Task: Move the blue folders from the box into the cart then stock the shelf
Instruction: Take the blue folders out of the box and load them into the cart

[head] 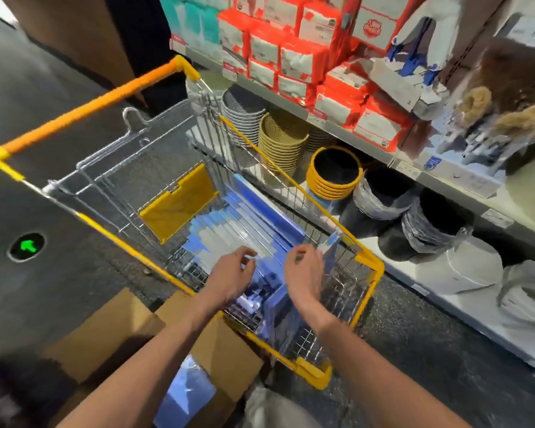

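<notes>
A wire cart (130, 246) with yellow trim fills the middle of the frame, its orange handle (99, 103) running toward the upper left. Blue folders (260, 217) lie stacked inside its basket, fanned from the centre toward the lower edge. Both hands reach in over the near end of the basket. The left hand (229, 278) and the right hand (303, 279) hover side by side above the folders with a narrow gap between them, fingers loosely curled and not closed round anything. The blur hides whether any fingertip touches a folder.

At the lower left a cardboard box (105, 332) stands against the cart's near side, with more blue folders (186, 393) showing in its opening at the bottom edge.

Along the right runs a shelf (445, 183). It carries red-and-white packs (303, 60) above and, below, stacks of tan baskets (281, 140) and yellow baskets (334, 180). On the dark floor at the left a green arrow (28, 246) glows.
</notes>
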Tool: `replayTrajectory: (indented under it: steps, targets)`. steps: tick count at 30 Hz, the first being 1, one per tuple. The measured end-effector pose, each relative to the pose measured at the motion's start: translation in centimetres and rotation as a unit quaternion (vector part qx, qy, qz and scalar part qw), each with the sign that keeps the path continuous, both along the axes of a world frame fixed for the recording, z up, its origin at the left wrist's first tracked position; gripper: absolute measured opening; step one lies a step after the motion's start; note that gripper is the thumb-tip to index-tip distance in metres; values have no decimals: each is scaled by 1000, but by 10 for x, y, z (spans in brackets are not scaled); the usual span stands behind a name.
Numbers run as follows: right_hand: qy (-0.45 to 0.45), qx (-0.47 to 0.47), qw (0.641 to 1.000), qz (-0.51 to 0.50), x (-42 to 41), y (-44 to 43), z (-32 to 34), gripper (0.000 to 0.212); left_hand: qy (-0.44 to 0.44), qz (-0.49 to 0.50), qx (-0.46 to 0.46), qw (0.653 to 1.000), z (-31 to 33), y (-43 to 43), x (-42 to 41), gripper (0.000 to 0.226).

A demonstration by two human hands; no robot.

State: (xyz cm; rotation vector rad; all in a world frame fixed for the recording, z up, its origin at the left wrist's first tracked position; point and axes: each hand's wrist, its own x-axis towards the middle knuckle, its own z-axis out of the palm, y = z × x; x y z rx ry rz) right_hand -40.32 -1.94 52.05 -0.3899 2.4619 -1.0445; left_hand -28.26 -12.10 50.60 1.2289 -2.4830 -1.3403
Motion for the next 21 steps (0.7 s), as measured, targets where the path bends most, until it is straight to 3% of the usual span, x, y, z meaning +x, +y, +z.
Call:
replayTrajectory:
  steps: [3,9,15,19,21]
  targets:
    - [33,-68,992,100,48,-33,15,18,53,93,-29,994,21,-17,55,20]
    - [-40,-98,944,313,184,-94,24,18,91,300,-89,945,37,-26,205,12]
    - [-81,-10,882,464,310,-94,-10,22,74,443,-32,893,-8,17,338,11]
    - [-113,73,838,529,376,-83,-71,19,57,507,58,858,-72,53,394,14]
    - [-131,101,832,529,398,-79,-116,15,53,523,105,844,-109,65,410,15]
